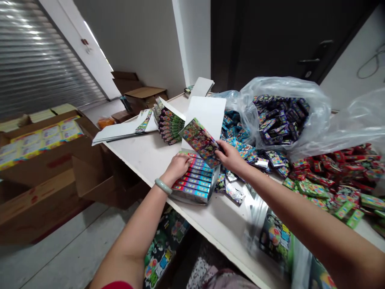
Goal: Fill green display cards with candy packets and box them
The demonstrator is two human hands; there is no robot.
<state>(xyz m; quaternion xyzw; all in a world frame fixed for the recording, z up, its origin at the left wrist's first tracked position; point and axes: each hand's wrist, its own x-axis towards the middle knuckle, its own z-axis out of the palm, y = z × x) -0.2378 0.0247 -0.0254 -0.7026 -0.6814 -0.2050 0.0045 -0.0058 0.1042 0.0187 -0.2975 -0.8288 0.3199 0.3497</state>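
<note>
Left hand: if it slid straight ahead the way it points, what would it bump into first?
Probably the colourful flat packet held in the right hand, just past the fingertips of the left hand. Depth is hard to judge here, so it might pass just beneath.

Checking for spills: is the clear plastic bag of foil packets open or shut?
Open: the clear plastic bag gapes, foil packets spreading from it across the white table.

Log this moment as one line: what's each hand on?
left hand: flat on row of blue-edged packs | right hand: holding a patterned pack | beside: clear plastic bag
</note>
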